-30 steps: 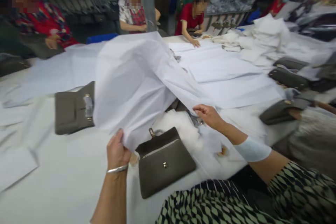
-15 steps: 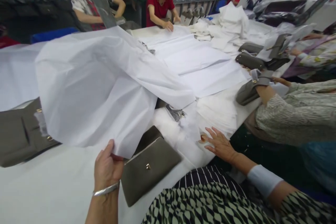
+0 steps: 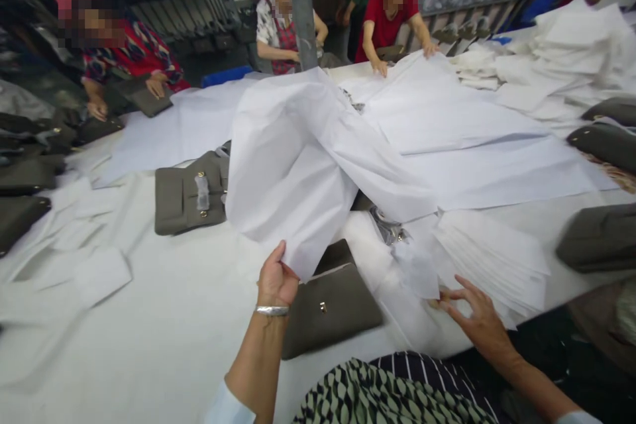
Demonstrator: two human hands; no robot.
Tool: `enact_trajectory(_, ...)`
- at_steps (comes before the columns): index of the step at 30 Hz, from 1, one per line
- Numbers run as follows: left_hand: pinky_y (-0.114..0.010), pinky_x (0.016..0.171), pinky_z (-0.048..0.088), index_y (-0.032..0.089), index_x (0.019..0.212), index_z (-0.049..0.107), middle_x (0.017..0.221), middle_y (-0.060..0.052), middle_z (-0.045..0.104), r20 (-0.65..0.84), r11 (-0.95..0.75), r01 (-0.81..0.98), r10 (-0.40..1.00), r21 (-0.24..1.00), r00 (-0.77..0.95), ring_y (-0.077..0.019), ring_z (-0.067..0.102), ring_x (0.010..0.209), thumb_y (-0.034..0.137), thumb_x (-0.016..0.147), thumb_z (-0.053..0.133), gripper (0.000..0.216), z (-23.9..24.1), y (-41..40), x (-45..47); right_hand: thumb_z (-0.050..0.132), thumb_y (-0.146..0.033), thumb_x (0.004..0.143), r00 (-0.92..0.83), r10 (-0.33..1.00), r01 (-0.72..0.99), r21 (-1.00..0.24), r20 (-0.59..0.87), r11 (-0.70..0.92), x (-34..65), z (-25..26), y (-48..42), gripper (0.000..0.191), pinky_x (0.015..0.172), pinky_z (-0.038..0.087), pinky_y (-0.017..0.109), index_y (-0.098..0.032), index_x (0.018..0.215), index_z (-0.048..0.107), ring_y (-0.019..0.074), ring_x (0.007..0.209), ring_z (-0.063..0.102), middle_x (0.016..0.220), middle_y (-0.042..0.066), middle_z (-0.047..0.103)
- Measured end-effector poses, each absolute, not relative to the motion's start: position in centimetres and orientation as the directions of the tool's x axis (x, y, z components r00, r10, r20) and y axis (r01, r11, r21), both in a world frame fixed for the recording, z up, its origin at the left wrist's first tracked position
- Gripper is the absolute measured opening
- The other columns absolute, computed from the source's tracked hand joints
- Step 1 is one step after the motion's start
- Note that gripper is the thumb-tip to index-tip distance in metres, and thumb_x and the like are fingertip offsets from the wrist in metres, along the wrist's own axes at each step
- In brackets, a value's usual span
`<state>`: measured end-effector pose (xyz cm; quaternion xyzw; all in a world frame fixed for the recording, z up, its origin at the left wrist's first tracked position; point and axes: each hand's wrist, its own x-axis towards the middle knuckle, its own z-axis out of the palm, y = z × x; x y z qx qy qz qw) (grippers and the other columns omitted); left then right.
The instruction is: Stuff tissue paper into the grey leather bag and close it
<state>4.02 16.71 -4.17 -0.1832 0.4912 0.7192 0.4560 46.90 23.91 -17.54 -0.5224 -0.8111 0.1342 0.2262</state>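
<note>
My left hand point(image 3: 278, 281) is closed on the lower corner of a large crumpled white paper sheet point(image 3: 288, 172), which bulges up over the table. Just below that corner lies a flat olive-grey bag point(image 3: 330, 318) with a small gold clasp, its top partly open and partly under the sheet. To the right, my right hand point(image 3: 474, 315) is at the table edge, thumb and index finger pinched at a small brownish thing point(image 3: 440, 299) too small to name. Beside it are a fanned stack of white paper sheets point(image 3: 491, 265) and a clear plastic bag of metal parts point(image 3: 390, 225).
Another olive-grey bag point(image 3: 186, 195) with wrapped hardware lies left of the sheet. Larger flat white sheets point(image 3: 487, 165) cover the far right. A metal post point(image 3: 301, 6) rises at the far table edge. Several co-workers sit across, one in a red shirt point(image 3: 392, 23).
The view has swung left, so things sit further right in the picture. My left hand still grips the sheet. My right hand's fingers, spread before, have come together at the small brownish thing.
</note>
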Motion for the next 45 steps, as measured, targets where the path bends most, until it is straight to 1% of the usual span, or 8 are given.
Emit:
enact_trajectory(3,-0.038,0.078,0.061,0.011,0.100,0.063,0.088,-0.010,0.072,-0.717,-0.101,-0.868,0.521,0.486,-0.462,-0.0216,0.069,0.077,0.017,0.088,0.055,0.017,-3.9,16.7,4.4,0.053,-0.052,0.086,-0.294,0.875,0.727,-0.504,0.385,0.466,43.6,-12.0,23.3,0.035,0.093,0.046,0.056,-0.020,0.099,0.060,0.0328,0.110,0.057,0.119,0.015,0.060)
enact_trajectory(8,-0.041,0.083,0.059,0.008,0.106,0.061,0.091,-0.013,0.072,-0.696,-0.097,-0.876,0.568,0.472,-0.438,-0.0233,0.070,0.084,0.015,0.089,0.051,0.021,-2.6,16.9,5.3,0.059,-0.017,0.085,-0.602,0.556,0.348,-0.438,0.573,0.829,31.9,-4.9,21.8,0.029,0.093,0.050,0.048,-0.023,0.113,0.058,0.0275,0.114,0.054,0.117,0.010,0.062)
enact_trajectory(16,-0.040,0.081,0.059,0.007,0.113,0.059,0.096,-0.014,0.071,-0.662,-0.126,-0.915,0.653,0.383,-0.367,-0.0225,0.068,0.082,0.015,0.090,0.046,0.028,-0.5,16.9,5.3,0.061,-0.006,0.079,-0.680,0.219,0.157,-0.153,0.700,0.976,21.4,-4.6,21.9,0.051,0.103,0.043,0.046,-0.016,0.128,0.052,0.0249,0.117,0.051,0.120,0.009,0.064)
enact_trajectory(20,-0.039,0.079,0.059,0.007,0.113,0.058,0.096,-0.013,0.070,-0.672,-0.110,-0.923,0.654,0.369,-0.347,-0.0218,0.068,0.081,0.015,0.089,0.047,0.028,-0.6,17.0,4.9,0.057,-0.004,0.079,-0.660,0.209,0.151,-0.145,0.721,0.978,21.2,-4.6,23.6,0.049,0.097,0.045,0.042,-0.019,0.125,0.056,0.0222,0.108,0.055,0.115,0.007,0.066)
enact_trajectory(28,-0.039,0.077,0.059,0.016,0.110,0.060,0.110,-0.011,0.067,-0.605,-0.062,-0.887,0.710,0.457,-0.361,-0.0230,0.066,0.092,0.026,0.084,0.061,0.028,-0.5,16.1,5.0,0.058,-0.005,0.081,-0.675,0.268,0.050,-0.320,0.687,0.946,20.3,-3.6,25.0,0.022,0.079,0.045,0.037,-0.017,0.099,0.061,0.0200,0.088,0.057,0.094,0.007,0.067)
enact_trajectory(33,-0.034,0.069,0.059,0.018,0.097,0.062,0.093,-0.006,0.067,-0.446,-0.067,-0.823,0.814,0.564,-0.371,-0.0181,0.064,0.079,0.029,0.079,0.070,0.022,-1.1,14.3,5.7,0.061,-0.014,0.086,-0.694,0.374,0.051,-0.476,0.615,0.878,19.0,-3.1,25.9,0.005,0.070,0.041,0.033,-0.018,0.083,0.058,0.0172,0.076,0.053,0.077,0.003,0.061)
enact_trajectory(37,-0.023,0.064,0.055,0.013,0.099,0.064,0.097,-0.009,0.066,-0.391,-0.007,-0.736,0.844,0.677,-0.367,-0.0179,0.064,0.086,0.025,0.074,0.076,0.030,-2.0,13.4,6.1,0.062,-0.020,0.087,-0.703,0.438,0.075,-0.553,0.561,0.830,18.3,-2.8,26.3,0.013,0.067,0.039,0.031,-0.018,0.077,0.055,0.0164,0.073,0.050,0.072,0.002,0.057)
enact_trajectory(45,-0.017,0.052,0.042,0.011,0.075,0.059,0.069,-0.005,0.064,-0.413,-0.064,-0.708,0.774,0.703,-0.480,-0.0091,0.056,0.057,0.037,0.069,0.079,0.033,-3.1,14.2,6.1,0.063,-0.018,0.086,-0.710,0.435,0.039,-0.585,0.554,0.810,18.3,-3.1,26.0,0.015,0.066,0.041,0.030,-0.018,0.075,0.053,0.0158,0.072,0.051,0.071,0.002,0.055)
